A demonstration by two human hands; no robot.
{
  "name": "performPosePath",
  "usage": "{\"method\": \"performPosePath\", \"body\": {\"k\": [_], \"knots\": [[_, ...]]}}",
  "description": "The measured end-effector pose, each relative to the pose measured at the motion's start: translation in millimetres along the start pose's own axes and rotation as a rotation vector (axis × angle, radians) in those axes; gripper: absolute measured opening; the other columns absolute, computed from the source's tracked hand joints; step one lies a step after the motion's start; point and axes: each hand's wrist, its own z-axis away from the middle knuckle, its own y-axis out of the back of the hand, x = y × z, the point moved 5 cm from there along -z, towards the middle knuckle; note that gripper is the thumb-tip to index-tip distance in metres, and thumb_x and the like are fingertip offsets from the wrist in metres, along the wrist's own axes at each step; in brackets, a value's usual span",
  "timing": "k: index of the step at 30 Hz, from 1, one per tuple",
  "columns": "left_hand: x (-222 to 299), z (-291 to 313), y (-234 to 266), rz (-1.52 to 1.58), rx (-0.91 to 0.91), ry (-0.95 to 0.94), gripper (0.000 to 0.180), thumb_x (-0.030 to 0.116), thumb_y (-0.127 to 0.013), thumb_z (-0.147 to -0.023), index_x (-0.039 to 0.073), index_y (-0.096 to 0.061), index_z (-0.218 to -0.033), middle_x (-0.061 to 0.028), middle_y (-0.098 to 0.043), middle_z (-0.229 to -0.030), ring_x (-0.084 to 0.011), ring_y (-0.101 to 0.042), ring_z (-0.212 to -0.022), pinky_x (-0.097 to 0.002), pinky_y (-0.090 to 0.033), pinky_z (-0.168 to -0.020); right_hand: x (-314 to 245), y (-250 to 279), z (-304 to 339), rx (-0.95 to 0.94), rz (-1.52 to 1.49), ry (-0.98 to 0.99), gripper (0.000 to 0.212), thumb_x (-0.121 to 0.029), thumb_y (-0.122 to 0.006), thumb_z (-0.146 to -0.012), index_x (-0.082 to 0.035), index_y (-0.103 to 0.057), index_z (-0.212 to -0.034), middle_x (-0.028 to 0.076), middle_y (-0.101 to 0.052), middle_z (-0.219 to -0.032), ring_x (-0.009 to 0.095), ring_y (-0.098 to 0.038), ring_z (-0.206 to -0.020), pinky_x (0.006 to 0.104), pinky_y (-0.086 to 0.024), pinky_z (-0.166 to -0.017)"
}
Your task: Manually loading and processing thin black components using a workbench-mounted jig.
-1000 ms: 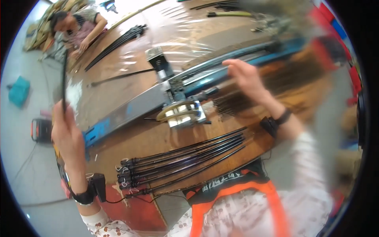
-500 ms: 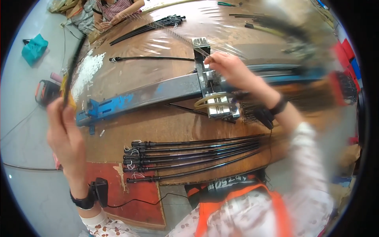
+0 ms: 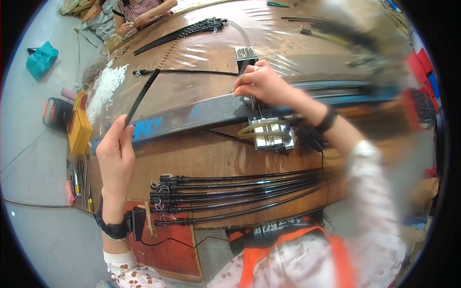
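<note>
At the left of the frame, a yellow box (image 3: 79,127) stands by the edge of the counter (image 3: 216,161), and a teal bag (image 3: 42,60) lies in the upper left; what is inside them, I cannot tell. Half a second ago, your left hand (image 3: 115,156) was nearer to the left edge, and the black tube (image 3: 143,95) in it was blurred and almost upright. Now this hand has come rightward, and the tube is sharp, left of the centre, leaning to the upper right. Your left fingers are clamped on its lower end. The tube looks straight, dark and narrow, with small openings near the top. From its tip a thin coil spring (image 3: 171,51) rises in a loose arch and comes down to your right hand (image 3: 266,85), near the upper centre, whose fingers are pinched together on the spring.
</note>
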Motion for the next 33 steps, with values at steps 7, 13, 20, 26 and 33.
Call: {"method": "performPosePath", "body": {"k": [7,13,20,26,33], "knots": [[-17.3,-12.8,-22.6,-0.031,-0.024,-0.043,0.026,0.007,-0.065,-0.093,0.006,-0.065,-0.119,-0.019,-0.066,-0.086,-0.0326,-0.064,-0.072,-0.0371,-0.05,-0.067,7.5,39.0,25.6,0.231,0.419,0.146,0.012,-0.018,-0.074,-0.083,-0.015,-0.063,-0.079,0.001,-0.064,-0.073,0.021,-0.061,-0.087,0.0413,-0.034,-0.099],[3.0,-24.7,-116.1,-0.107,-0.2,-0.265,0.022,0.024,-0.066,-0.091,0.023,-0.07,-0.112,-0.0095,-0.061,-0.074,-0.0302,-0.065,-0.07,-0.0423,-0.053,-0.06,94.7,156.2,182.1,0.238,0.673,-0.095,0.011,-0.001,-0.069,-0.077,-0.009,-0.065,-0.083,0.008,-0.063,-0.076,0.029,-0.059,-0.084,0.044,-0.042,-0.086],[70.5,-58.0,-206.6,0.143,-0.253,-0.318,0.017,0.025,-0.058,-0.094,0.008,-0.06,-0.092,-0.0169,-0.066,-0.078,-0.0377,-0.067,-0.077,-0.0485,-0.053,-0.064,148.0,173.5,235.6,0.227,0.645,-0.17,0.003,-0.001,-0.062,-0.088,-0.002,-0.062,-0.09,0.014,-0.058,-0.085,0.033,-0.056,-0.086,0.0412,-0.044,-0.079],[70.9,-52.9,-218.0,0.208,-0.347,-0.27,0.022,0.025,-0.058,-0.095,0.005,-0.063,-0.087,-0.0182,-0.066,-0.078,-0.0403,-0.066,-0.077,-0.0487,-0.052,-0.064,154.2,162.5,237.6,0.269,0.526,-0.307,0.002,-0.001,-0.061,-0.091,-0.001,-0.059,-0.092,0.014,-0.055,-0.087,0.031,-0.055,-0.087,0.0407,-0.044,-0.079],[75.3,-51.6,-218.9,0.238,-0.262,-0.341,0.024,0.027,-0.057,-0.096,0.006,-0.063,-0.086,-0.0176,-0.065,-0.076,-0.0384,-0.065,-0.073,-0.0479,-0.052,-0.062,153.3,175.4,262.8,0.197,0.73,-0.244,0.012,-0.002,-0.062,-0.091,-0.002,-0.065,-0.103,0.013,-0.065,-0.105,0.032,-0.06,-0.108,0.0409,-0.045,-0.095]]}}
